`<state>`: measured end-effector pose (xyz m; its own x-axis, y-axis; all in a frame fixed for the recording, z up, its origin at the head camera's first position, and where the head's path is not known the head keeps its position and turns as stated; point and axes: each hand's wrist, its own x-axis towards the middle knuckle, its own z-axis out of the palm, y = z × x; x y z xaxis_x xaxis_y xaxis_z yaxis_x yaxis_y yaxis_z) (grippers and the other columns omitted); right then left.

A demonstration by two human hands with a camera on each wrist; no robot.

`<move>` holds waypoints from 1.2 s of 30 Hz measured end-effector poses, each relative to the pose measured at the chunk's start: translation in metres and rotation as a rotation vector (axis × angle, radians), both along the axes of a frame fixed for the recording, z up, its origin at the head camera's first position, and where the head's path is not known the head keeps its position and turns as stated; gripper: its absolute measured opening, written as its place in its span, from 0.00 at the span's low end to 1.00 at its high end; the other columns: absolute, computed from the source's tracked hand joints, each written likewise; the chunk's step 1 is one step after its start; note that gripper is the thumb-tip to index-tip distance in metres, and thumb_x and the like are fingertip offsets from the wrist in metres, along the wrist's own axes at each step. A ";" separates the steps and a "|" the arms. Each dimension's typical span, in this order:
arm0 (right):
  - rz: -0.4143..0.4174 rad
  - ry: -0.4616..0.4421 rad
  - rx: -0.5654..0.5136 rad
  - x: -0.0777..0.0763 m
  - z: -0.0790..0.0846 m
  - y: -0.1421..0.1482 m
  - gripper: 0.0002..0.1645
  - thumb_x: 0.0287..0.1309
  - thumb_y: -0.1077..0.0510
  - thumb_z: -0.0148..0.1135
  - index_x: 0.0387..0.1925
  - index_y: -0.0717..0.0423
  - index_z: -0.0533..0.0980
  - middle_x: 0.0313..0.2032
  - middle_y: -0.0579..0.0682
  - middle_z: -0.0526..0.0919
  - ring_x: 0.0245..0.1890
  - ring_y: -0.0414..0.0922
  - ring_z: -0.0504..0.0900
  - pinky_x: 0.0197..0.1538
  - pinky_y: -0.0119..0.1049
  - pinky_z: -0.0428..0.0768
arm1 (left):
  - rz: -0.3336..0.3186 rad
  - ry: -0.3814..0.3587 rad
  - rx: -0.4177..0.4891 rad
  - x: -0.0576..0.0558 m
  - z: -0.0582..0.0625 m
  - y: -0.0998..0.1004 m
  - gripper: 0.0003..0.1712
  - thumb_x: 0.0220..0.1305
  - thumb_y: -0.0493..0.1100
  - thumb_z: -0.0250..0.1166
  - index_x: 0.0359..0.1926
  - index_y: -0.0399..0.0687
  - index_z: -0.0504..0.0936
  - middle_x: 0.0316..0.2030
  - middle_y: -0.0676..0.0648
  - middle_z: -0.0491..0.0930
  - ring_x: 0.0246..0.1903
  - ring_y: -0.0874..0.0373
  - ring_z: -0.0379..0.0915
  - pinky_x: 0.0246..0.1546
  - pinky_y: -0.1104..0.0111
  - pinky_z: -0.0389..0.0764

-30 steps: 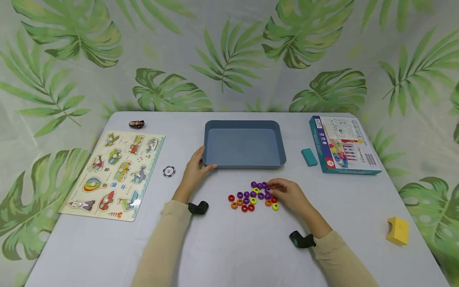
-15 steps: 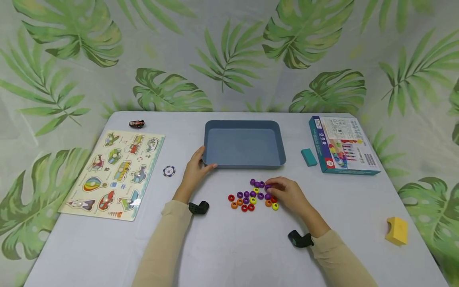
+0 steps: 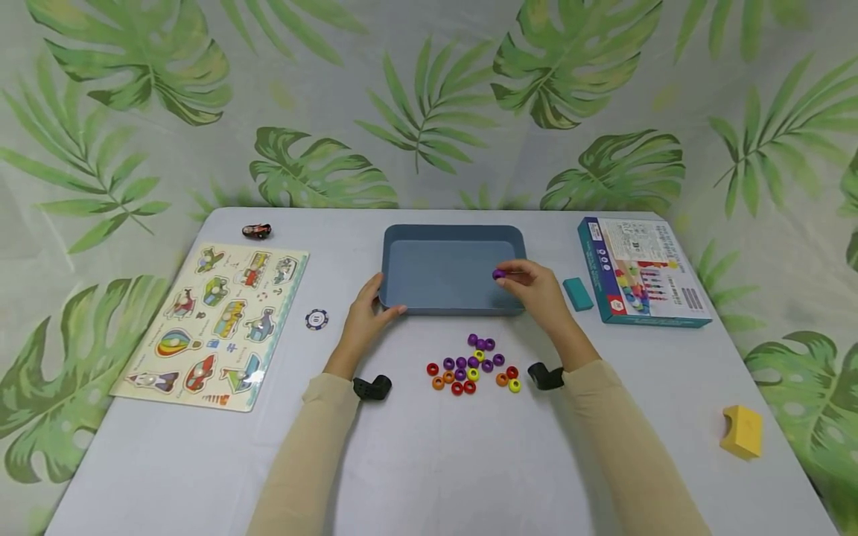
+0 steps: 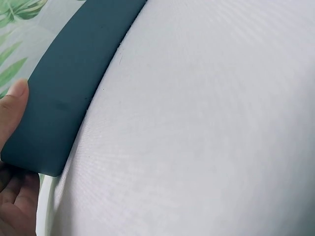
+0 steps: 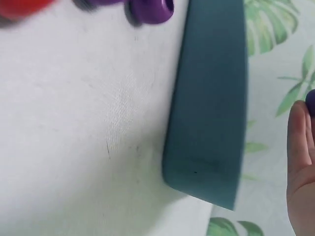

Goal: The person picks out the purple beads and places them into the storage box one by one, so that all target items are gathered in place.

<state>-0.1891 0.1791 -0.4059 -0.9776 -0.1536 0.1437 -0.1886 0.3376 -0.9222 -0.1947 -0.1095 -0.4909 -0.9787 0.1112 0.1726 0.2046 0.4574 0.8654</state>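
Observation:
In the head view a shallow blue-grey tray (image 3: 436,268) lies on the white-covered table. My left hand (image 3: 358,324) holds its front left corner, thumb along the front wall and fingers at the left side. The left wrist view has the thumb (image 4: 12,108) against the tray wall (image 4: 64,93). Between thumb and fingers, my right hand (image 3: 541,296) pinches a purple bead (image 3: 499,275) above the right part of the tray. Only an edge of that bead (image 5: 310,102) shows in the right wrist view. Several purple, red, orange and yellow beads (image 3: 473,362) lie loose in front of the tray.
To the left are a picture puzzle board (image 3: 214,327), a poker chip (image 3: 316,319) and a small toy car (image 3: 257,231). On the right lie a teal block (image 3: 578,294), a flat printed box (image 3: 646,272) and a yellow block with a notch (image 3: 742,432).
My right hand has picked a purple bead from the group and carried it up and away, over the tray. A few purple beads shifted slightly. The left hand stays on the tray corner.

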 end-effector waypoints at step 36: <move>0.141 -0.082 0.127 -0.024 -0.026 -0.005 0.22 0.45 0.54 0.58 0.44 0.59 0.72 0.41 0.54 0.74 0.40 0.43 0.72 0.43 0.36 0.73 | 0.001 0.019 0.031 0.000 -0.002 -0.001 0.47 0.42 0.55 0.61 0.61 0.42 0.51 0.59 0.46 0.50 0.57 0.58 0.47 0.54 0.74 0.58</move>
<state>-0.2131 0.1736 -0.4320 -0.9528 -0.3015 0.0350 -0.1679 0.4274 -0.8884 -0.1943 -0.1103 -0.4925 -0.9753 0.1048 0.1944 0.2207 0.4310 0.8750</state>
